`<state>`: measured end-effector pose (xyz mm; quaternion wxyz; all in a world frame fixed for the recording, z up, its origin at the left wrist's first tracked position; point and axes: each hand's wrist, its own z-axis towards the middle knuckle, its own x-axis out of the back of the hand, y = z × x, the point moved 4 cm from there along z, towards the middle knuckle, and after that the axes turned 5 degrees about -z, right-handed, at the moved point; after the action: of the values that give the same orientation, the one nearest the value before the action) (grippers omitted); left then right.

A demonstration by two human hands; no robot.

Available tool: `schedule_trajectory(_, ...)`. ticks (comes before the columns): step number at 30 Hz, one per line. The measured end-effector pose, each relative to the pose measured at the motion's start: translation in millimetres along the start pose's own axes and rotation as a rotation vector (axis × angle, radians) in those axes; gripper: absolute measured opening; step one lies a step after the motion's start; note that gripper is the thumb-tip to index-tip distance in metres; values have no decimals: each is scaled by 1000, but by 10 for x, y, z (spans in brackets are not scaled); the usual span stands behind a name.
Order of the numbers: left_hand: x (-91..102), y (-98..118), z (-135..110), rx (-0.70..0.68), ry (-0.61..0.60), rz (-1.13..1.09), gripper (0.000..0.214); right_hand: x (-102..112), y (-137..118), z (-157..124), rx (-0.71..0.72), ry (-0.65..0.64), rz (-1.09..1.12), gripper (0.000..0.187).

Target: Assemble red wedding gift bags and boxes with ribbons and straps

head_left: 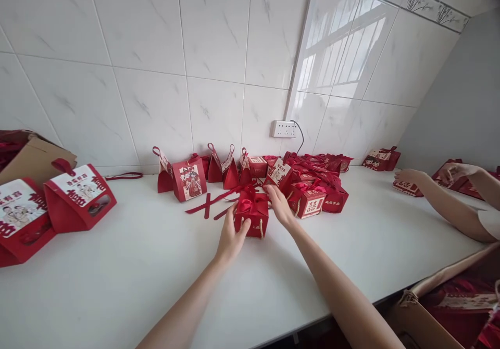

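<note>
A small red gift box (252,223) with a ribbon bow (252,201) on top and rope handles stands on the white counter in front of me. My left hand (231,237) grips it from the left, thumb across the front face. On the other side, my right hand (279,206) is stretched out flat beside the box, its fingertips near the back right corner; whether they touch the box I cannot tell. Loose red ribbon strips (207,206) lie behind and left of it. Close to my right hand sits another box with a white double-happiness label (313,206).
Several red handled boxes (190,179) line the wall, with a heap of red boxes (318,167) at right. Larger window boxes (81,198) stand at left before a cardboard carton (39,156). A co-worker's hands (412,176) handle boxes at right; an open carton (425,315) is below.
</note>
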<state>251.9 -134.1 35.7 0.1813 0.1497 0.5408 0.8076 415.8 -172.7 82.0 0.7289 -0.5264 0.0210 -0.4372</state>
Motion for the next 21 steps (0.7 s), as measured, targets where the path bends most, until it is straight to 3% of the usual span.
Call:
schedule_trajectory(4,-28,18,-45,-60,-47,-6,54,-119,180,-170,27,-32,108,42)
schedule_trajectory(13,-23,71,78,-33,-114,-142,71,-33,116,-162,249,-144,233,37)
schedule_trajectory(16,-116,150,152,16,-202,-123,68,-5,127,-162,286,-150,192,33)
schedule_trajectory(21,-153,224,154,-54,-130,-21,55,137,-56,-212,436,-77,51,31)
